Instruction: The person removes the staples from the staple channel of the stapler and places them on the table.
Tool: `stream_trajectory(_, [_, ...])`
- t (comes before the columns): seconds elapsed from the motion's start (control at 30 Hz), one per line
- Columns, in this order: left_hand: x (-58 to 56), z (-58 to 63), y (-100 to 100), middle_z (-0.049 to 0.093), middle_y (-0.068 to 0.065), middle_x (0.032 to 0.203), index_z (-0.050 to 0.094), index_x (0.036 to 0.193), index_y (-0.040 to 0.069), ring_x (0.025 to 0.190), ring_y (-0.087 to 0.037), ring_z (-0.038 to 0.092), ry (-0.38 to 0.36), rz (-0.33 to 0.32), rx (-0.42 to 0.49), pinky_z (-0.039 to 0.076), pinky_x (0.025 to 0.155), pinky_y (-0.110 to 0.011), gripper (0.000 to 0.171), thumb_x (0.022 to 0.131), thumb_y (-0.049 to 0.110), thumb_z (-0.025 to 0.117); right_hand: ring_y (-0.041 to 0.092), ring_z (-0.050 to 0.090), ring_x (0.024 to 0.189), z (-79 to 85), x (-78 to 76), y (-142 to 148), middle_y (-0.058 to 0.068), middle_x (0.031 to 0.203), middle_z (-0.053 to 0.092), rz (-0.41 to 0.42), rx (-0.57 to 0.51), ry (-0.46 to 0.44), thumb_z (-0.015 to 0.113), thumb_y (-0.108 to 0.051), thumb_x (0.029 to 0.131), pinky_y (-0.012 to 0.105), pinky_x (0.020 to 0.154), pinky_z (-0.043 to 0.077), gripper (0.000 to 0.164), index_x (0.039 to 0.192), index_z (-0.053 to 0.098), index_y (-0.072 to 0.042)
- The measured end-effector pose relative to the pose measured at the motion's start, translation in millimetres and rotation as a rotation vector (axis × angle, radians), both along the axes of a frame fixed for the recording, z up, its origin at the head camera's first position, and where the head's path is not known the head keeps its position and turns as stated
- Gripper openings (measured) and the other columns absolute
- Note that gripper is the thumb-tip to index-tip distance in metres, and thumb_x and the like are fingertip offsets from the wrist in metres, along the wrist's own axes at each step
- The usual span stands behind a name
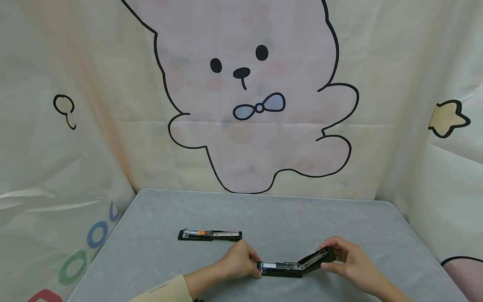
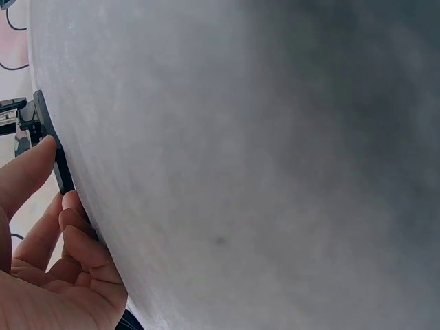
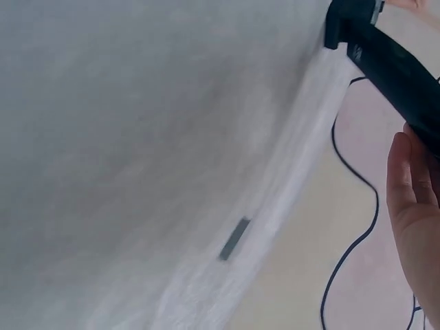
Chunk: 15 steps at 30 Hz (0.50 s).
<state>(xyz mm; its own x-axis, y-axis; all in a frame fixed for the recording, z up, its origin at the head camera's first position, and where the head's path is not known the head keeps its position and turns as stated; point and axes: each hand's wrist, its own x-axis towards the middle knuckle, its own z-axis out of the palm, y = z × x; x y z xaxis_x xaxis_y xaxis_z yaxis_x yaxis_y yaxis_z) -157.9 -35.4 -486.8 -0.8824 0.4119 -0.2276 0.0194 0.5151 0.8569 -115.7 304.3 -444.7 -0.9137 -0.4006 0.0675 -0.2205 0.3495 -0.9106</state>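
A black stapler, unfolded at its hinge, lies between both hands at the front of the table. Its left part is level, while the right part slants upward. My left hand pinches the stapler's left end between thumb and fingers, close to the tabletop. With thumb and fingers, my right hand grips the raised end; in the right wrist view its fingers lie against the black casing. A second stapler, black with an orange piece inside, lies opened out farther back on the left, touched by neither hand.
The table has a grey cloth cover. A small dark grey strip lies on it in the right wrist view. Behind stands a curtain printed with a cartoon animal, and more curtain hangs along both sides.
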Motion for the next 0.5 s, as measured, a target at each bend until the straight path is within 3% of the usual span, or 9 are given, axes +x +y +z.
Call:
stream_trajectory(0.13, [0.2,0.9,1,0.06,0.002,0.057,0.081,0.082,0.005,0.055,-0.009,0.047,0.006,-0.004,-0.004,0.034,0.052,-0.025,0.023,0.066,-0.004,0.094,0.018,0.072,0.099,-2.3,-1.0,9,0.021,0.116,0.067,-0.002,-0.006,-0.056,0.08,-0.003,0.09,0.033,0.078,0.059,0.037,0.121,0.061,0.006])
stream_trajectory(0.3, [0.2,2.4,0,0.06,0.001,0.057,0.081,0.084,0.004,0.056,-0.01,0.046,0.0,-0.002,-0.005,0.033,0.053,-0.025,0.023,0.067,-0.005,0.094,0.013,0.07,0.099,-2.3,-3.6,18,0.017,0.115,0.067,-0.047,0.093,-0.132,0.086,-0.011,0.086,0.031,0.08,0.057,0.04,0.117,0.065,0.003])
stream_trajectory(0.5, [1.4,1.9,0,0.059,0.004,0.057,0.081,0.084,0.003,0.055,-0.008,0.046,0.02,-0.005,0.0,0.032,0.052,-0.023,0.023,0.066,-0.005,0.094,0.004,0.058,0.085,-7.3,-6.4,27,0.01,0.113,0.071,-0.067,0.262,-0.093,0.089,-0.016,0.082,0.026,0.072,0.05,0.04,0.115,0.072,0.0])
